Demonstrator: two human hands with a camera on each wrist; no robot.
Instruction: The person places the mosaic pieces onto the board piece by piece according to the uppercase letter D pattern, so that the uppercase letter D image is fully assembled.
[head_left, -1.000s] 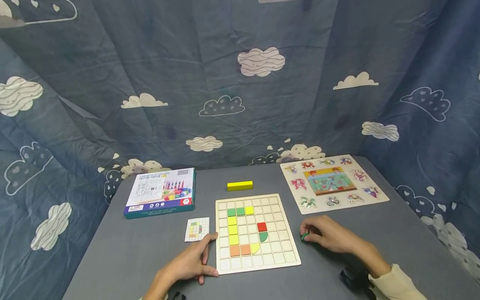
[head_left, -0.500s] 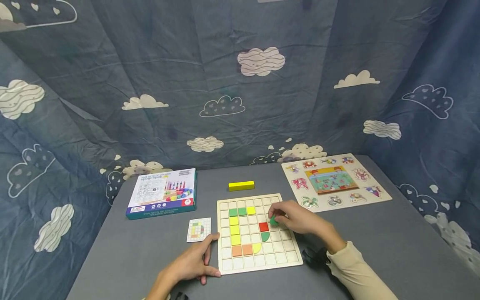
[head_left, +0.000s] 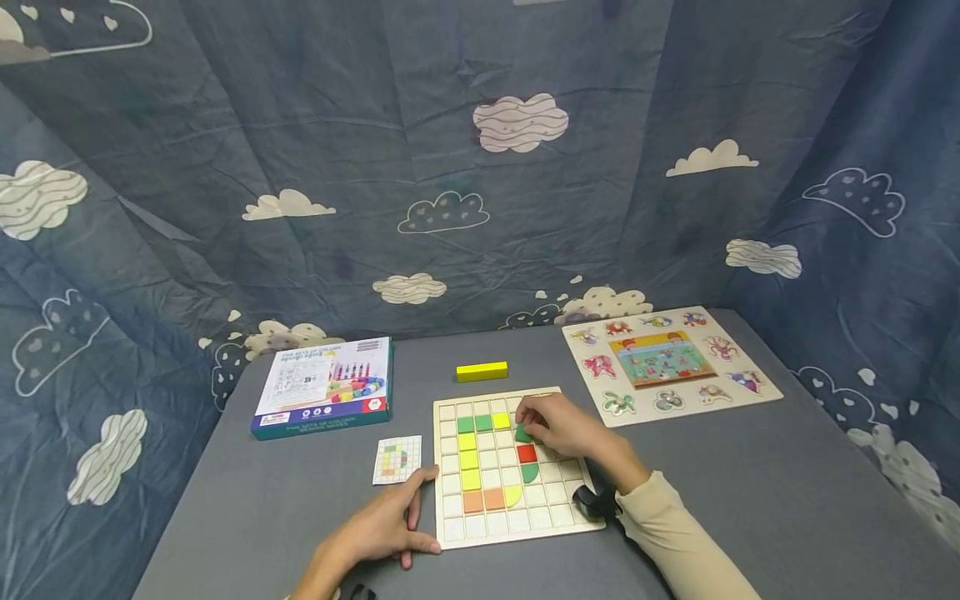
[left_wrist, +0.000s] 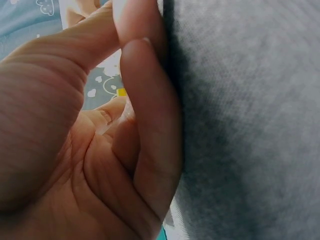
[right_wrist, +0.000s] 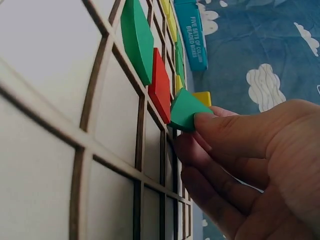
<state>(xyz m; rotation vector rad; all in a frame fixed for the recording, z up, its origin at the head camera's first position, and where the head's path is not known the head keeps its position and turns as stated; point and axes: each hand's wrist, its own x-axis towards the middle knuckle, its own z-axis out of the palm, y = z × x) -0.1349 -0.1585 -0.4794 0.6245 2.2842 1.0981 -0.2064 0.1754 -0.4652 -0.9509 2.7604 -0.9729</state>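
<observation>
My right hand [head_left: 564, 427] pinches a green quarter-round tile [right_wrist: 187, 109] between thumb and fingers. It holds the tile over the gridded wooden board [head_left: 551, 518], just beyond a red square tile [head_left: 527, 453]. Nearer me, another green quarter-round tile [head_left: 530, 473] and a yellow quarter-round tile [head_left: 513, 497] lie in cells. Green, yellow and orange square tiles line the board's left part. My left hand [head_left: 384, 521] rests on the table with relaxed fingers, index and thumb touching the board's left edge; the left wrist view shows nothing gripped.
A small pattern card [head_left: 397, 460] lies left of the board, with a printed box [head_left: 322, 388] behind it. Behind the board is a yellow bar [head_left: 482, 372]. A picture puzzle board [head_left: 671, 362] lies at the back right. A cloud-patterned cloth [head_left: 525, 233] hangs behind the table.
My right hand has carried the green tile leftward from the table right of the board to above the cell beyond the red square. My left hand has stayed at the board's edge.
</observation>
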